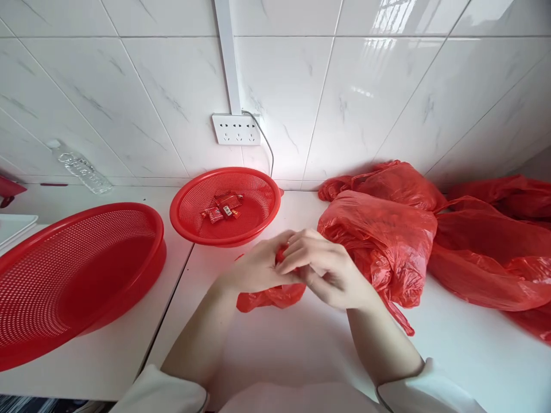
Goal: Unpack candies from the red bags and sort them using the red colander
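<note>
Close together over the middle of the table, both my hands are closed around the gathered part of a red plastic bag (272,298). My left hand (257,265) wraps the bunched plastic from the left side. Fingers of my right hand (329,268) are bent over it and meet the left hand. The lower part of the bag hangs or lies beneath my hands, and what is inside it cannot be made out. Just beyond stands a round red mesh basket (189,232) with several small red wrapped packets (227,205) in it.
A larger red basket (142,215) stands at the left. Filled red plastic bags (379,229) are piled on the right, beside my right hand. A clear plastic bottle (81,170) lies near the tiled wall, which carries a socket strip (236,130) with a cable.
</note>
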A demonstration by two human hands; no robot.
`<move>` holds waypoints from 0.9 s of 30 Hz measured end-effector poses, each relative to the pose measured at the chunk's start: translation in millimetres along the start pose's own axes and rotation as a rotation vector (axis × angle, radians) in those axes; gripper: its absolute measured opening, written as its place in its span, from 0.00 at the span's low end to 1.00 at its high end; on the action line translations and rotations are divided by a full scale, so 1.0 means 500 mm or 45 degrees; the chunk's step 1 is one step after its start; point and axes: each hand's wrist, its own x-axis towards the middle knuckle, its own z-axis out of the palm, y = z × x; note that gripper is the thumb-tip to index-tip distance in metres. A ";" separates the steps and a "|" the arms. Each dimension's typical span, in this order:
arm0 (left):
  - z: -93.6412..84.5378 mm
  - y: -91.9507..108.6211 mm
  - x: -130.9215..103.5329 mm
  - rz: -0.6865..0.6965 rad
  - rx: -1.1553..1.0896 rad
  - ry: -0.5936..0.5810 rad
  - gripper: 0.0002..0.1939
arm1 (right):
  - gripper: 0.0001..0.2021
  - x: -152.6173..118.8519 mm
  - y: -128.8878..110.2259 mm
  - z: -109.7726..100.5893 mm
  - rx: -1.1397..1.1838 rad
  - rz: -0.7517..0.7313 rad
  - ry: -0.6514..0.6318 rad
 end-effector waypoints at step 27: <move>-0.039 -0.010 0.006 -0.090 -0.461 0.173 0.17 | 0.05 -0.007 0.026 -0.014 -0.128 0.111 0.110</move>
